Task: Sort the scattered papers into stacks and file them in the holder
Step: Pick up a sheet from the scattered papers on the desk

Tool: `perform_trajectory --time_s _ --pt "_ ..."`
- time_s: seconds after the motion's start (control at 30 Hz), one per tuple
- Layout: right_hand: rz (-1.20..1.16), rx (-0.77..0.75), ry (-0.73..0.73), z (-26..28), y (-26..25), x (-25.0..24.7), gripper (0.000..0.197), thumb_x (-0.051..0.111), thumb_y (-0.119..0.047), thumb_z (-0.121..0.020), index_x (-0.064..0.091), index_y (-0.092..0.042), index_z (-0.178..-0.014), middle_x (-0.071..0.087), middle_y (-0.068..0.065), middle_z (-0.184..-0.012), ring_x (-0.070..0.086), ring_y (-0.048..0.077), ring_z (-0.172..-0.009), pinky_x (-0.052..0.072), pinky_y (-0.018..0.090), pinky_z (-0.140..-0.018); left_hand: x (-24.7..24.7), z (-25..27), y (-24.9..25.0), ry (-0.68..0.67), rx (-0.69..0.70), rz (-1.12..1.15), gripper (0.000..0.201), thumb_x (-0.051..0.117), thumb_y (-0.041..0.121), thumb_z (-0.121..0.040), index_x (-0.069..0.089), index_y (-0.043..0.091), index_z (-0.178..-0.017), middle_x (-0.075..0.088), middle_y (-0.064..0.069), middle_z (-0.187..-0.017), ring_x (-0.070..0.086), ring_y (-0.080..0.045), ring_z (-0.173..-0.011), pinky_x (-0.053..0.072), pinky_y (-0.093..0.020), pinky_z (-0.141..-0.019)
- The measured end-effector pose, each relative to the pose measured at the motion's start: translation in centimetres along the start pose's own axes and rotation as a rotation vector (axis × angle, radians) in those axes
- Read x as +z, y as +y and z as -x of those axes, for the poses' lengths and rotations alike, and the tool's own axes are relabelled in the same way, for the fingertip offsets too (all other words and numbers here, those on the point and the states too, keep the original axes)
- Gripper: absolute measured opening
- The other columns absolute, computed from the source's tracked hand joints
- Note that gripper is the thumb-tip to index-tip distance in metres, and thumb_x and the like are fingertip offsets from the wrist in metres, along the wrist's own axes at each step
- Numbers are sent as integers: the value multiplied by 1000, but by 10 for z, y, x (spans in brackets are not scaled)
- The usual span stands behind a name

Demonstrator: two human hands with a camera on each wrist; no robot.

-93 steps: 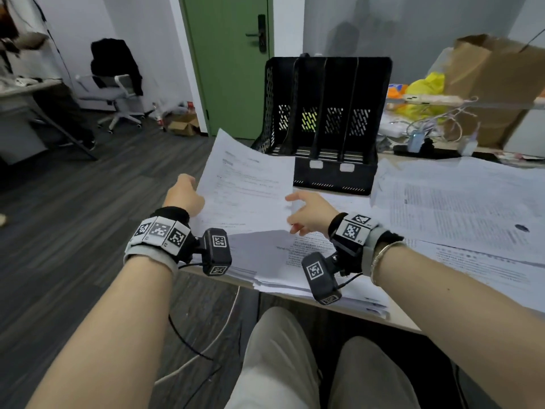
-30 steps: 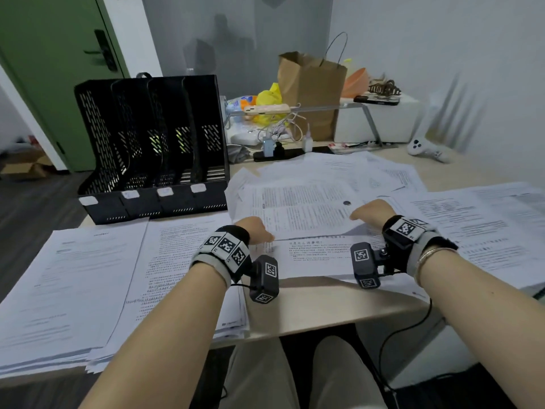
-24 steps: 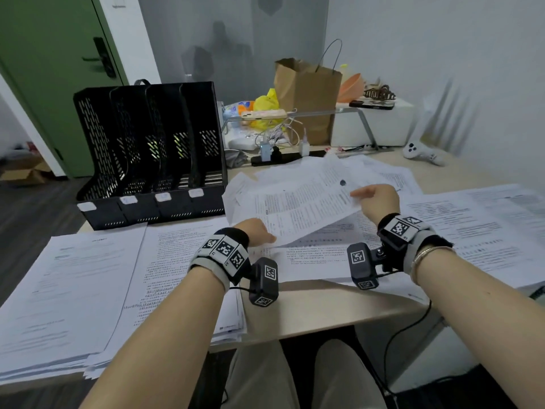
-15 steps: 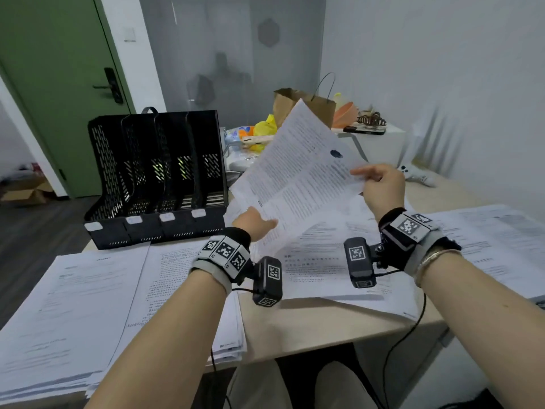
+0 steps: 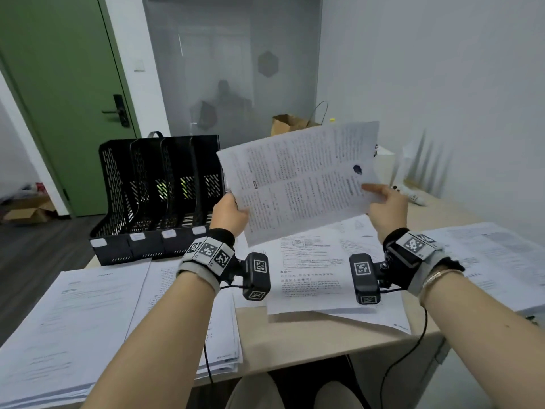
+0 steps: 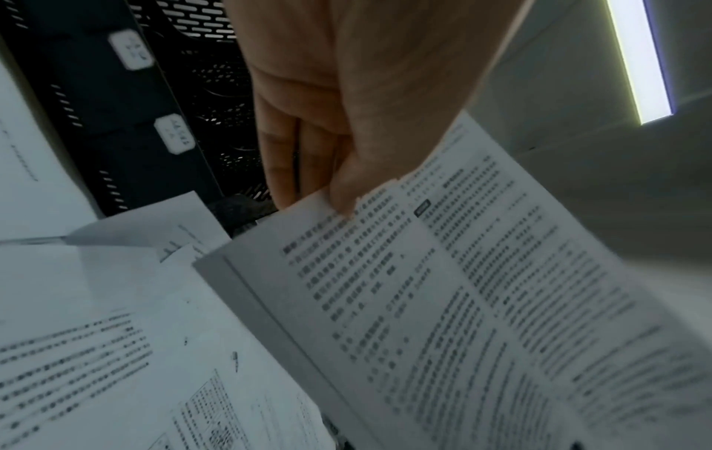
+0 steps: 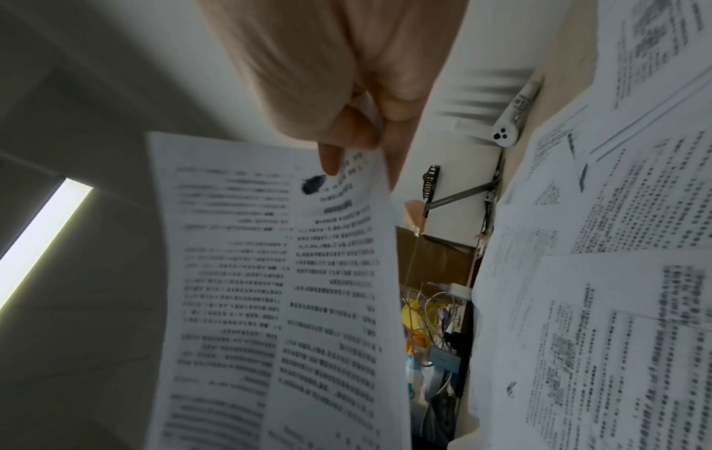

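Both grips are pinching the same printed sheet (image 5: 300, 178), which is held raised off the counter (image 5: 295, 338) and tilted, its printed face toward the person. Left hand (image 5: 228, 212) pinches the sheet's lower left edge: in the left wrist view the thumb (image 6: 343, 195) lies on the printed face and the straight fingers (image 6: 281, 164) run behind the paper. Right hand (image 5: 386, 209) pinches the sheet's right edge just below a dark blot (image 5: 357, 169); in the right wrist view the thumb and fingers close on the paper's corner beside that blot.

Black mesh file holder (image 5: 159, 196) stands upright near the counter's far left corner, with several vertical compartments and white label tabs along its front lip. Its visible compartments appear to hold no paper. The raised sheet is to the right of the holder and apart from it.

Loose printed papers (image 5: 312, 270) lie flat on the counter below the raised sheet. A thicker stack (image 5: 73, 329) lies at the near left corner, overhanging the near edge. Further sheets (image 5: 483, 255) lie along the right edge.

A brown paper bag (image 5: 290, 124) stands at the far edge behind the raised sheet. A white handheld device (image 5: 411, 196) lies at the far right of the counter.
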State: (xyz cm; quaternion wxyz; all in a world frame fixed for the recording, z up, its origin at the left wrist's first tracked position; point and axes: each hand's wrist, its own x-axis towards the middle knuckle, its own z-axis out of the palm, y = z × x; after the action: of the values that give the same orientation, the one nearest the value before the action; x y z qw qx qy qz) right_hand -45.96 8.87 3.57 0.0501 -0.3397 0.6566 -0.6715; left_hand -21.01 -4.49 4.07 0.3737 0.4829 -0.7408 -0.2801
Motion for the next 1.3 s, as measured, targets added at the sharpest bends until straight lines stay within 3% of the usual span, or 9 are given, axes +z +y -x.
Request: perform_trajectory --time_s 0.17,0.33,0.5,0.6,0.73,0.83,0.9,1.03,1.3 --pt "191 0 -15 -2 2 -8 41 58 5 -79 62 -10 -116 55 10 -127 46 25 -126 36 30 -104 -13 -1 16 162 119 -24 21 40 -4 -86 59 0 -94 63 -18 -97 57 -32 -91 43 -34 -73" --pt "309 -21 -107 4 -19 -5 70 74 -15 -77 39 -12 -138 38 8 -143 36 25 -133 28 38 -112 -23 1 39 191 267 -60 27 37 -5 -82 58 3 -97 62 -17 -98 55 -34 -94 48 -44 -81" --pt "450 21 -324 7 -10 8 45 69 -41 -71 62 -13 -106 66 9 -110 59 30 -104 45 42 -88 -28 6 61 207 324 -144 33 40 1 -85 61 19 -102 58 4 -90 55 -26 -98 35 -35 -90" --pt "377 -6 -277 10 -11 3 24 56 -17 -90 63 6 -92 66 24 -97 61 31 -89 41 36 -72 -32 6 65 261 344 -142 32 47 9 -88 56 22 -116 63 0 -106 52 -25 -109 30 -36 -95" --pt "241 51 -242 20 -19 1 24 52 -18 -94 64 1 -102 66 19 -105 62 32 -99 48 42 -87 -30 11 57 401 203 -159 77 64 30 -85 21 13 -147 33 -8 -146 28 -28 -135 21 -45 -111" --pt "116 117 -271 26 -20 7 24 48 -15 -97 62 2 -108 65 19 -113 61 33 -105 49 42 -92 -15 20 43 221 56 -68 90 62 41 -85 9 7 -149 24 -13 -152 23 -30 -139 23 -45 -112" --pt "80 167 -293 30 -19 13 23 49 -14 -96 61 0 -110 64 18 -114 61 33 -108 49 40 -92 1 29 32 28 0 41 76 54 45 -89 19 9 -145 37 -11 -145 35 -31 -134 32 -45 -108" --pt "85 216 -330 39 -10 15 21 51 -13 -95 63 -1 -107 65 17 -112 61 32 -107 48 42 -96 23 58 22 -129 -12 187 40 40 19 -98 32 10 -136 51 1 -118 51 -19 -108 40 -29 -87" --pt "220 249 -351 39 4 -22 22 42 5 -89 60 -4 -99 62 10 -102 59 25 -91 48 34 -78 52 72 27 -349 38 154 59 37 0 -92 19 19 -145 53 -3 -117 52 -23 -108 41 -31 -84"
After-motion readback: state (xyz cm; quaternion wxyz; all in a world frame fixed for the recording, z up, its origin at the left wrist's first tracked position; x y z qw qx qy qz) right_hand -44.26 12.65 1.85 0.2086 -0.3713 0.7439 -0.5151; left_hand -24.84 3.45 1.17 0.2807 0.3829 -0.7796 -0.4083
